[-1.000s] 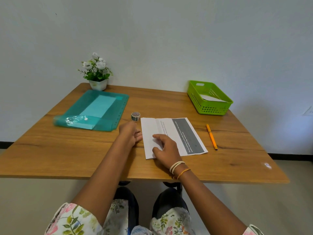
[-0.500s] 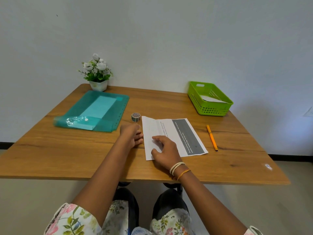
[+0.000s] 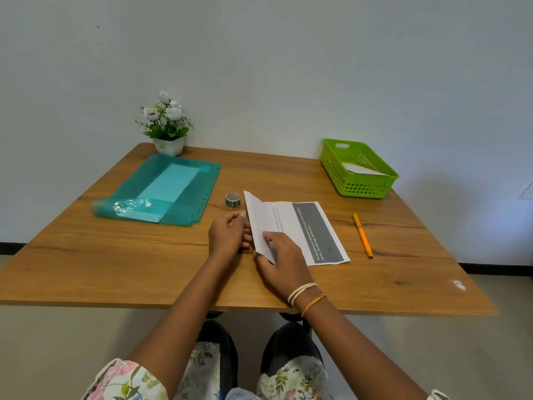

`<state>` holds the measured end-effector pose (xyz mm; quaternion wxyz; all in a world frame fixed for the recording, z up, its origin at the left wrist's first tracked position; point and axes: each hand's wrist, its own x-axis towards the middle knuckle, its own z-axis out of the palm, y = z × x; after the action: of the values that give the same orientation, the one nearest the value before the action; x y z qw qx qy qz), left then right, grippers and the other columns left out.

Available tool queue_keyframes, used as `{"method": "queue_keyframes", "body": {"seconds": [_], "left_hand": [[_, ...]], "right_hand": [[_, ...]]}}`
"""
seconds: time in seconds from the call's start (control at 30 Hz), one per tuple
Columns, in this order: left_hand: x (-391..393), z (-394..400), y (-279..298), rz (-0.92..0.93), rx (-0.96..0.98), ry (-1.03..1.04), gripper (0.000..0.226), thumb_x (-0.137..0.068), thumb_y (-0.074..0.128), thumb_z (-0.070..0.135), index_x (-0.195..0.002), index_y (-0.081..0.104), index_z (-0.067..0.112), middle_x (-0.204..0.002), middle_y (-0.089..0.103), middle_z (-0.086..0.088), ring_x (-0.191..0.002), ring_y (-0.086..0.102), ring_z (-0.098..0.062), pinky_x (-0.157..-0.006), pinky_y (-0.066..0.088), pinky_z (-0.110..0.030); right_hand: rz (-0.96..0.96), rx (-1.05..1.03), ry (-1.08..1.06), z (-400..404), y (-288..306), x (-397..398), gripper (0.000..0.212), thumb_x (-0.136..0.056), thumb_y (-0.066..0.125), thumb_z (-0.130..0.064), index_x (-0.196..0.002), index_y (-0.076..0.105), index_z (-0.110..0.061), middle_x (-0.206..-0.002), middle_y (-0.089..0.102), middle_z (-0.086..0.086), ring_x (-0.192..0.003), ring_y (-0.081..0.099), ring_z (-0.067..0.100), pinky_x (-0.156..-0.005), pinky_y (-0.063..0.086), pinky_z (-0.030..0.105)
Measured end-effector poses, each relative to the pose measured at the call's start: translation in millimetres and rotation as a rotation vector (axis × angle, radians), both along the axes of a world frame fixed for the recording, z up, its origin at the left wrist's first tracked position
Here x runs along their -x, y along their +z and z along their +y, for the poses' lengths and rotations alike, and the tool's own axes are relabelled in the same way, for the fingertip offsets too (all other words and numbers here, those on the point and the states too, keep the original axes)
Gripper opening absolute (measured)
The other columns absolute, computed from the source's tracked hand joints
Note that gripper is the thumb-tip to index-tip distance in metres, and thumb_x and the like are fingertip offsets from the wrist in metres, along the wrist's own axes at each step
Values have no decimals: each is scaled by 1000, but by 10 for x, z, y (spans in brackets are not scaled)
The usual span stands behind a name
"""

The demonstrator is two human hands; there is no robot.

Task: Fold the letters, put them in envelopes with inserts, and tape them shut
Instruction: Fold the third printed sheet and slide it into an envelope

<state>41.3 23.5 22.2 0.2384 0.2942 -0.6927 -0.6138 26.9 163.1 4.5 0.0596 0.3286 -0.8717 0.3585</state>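
A wooden table [image 3: 115,264] stands against a plain pale wall [image 3: 259,67], with light flooring below its front edge and a dark skirting strip along the wall's foot.

On the table the letter [image 3: 300,229] lies just in front of both hands, its left edge raised off the wood into a standing flap and its right part flat, with a grey printed band. The left hand [image 3: 229,236] sits at the raised edge, fingers curled with the tips at the paper's underside; whether it pinches the sheet cannot be told. The right hand [image 3: 281,262] has its fingers curled onto the near corner of the lifted flap, thumb under the paper, holding it.

Just beyond the left hand, touching nothing, stands a small roll of tape [image 3: 232,200], close beside the flap's far corner. Farther left of that hand lies a teal plastic folder [image 3: 184,203] with a pale envelope showing through it, and behind the folder a potted plant [image 3: 166,125] with white flowers by the wall. To the right of the right hand, past the letter, lies an orange pen [image 3: 362,235]. Beyond it, at the far right, a green basket [image 3: 357,187] holds white paper.
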Motion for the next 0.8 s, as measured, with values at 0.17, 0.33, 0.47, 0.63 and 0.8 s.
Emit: {"method": "queue_keyframes", "body": {"seconds": [0.17,0.33,0.47,0.63,0.8], "left_hand": [[-15,65,-184,-16,614,-246,38,-99,45,37,-136,50,32,-128,62,5,-106,61,-11,-83,54,-37],[-18,164,-206,-206,1010,-489,49,-101,36,41,-148,27,34,-154,32,9,-139,33,-12,-107,27,-43],[-1,147,-230,-288,1069,-522,47,-102,30,43,-148,29,35,-155,30,12,-142,25,-9,-111,18,-39],[24,151,-272,-335,1108,-532,48,-101,31,46,-147,33,34,-156,27,13,-144,19,-7,-117,13,-42],[35,152,-307,-347,1124,-533,49,-100,30,48,-148,30,35,-157,23,13,-145,16,-5,-118,10,-42]], "right_hand": [[-188,324,-172,2,55,30,44,-85,64,-12,-127,52,-17,-109,62,0,-99,61,12,-77,49,8],[-333,389,-256,38,73,29,57,-86,66,-22,-135,36,-24,-104,50,-8,-95,52,10,-84,52,30],[-316,328,-283,65,93,72,58,-84,68,-20,-134,39,-20,-129,54,4,-116,53,21,-96,49,35],[-62,2,-343,135,43,95,41,-86,64,-30,-124,56,-17,-123,50,3,-118,47,19,-95,43,27],[96,-231,-309,225,-28,101,38,-91,52,-30,-125,58,-14,-129,52,4,-121,45,21,-100,41,34]]}}
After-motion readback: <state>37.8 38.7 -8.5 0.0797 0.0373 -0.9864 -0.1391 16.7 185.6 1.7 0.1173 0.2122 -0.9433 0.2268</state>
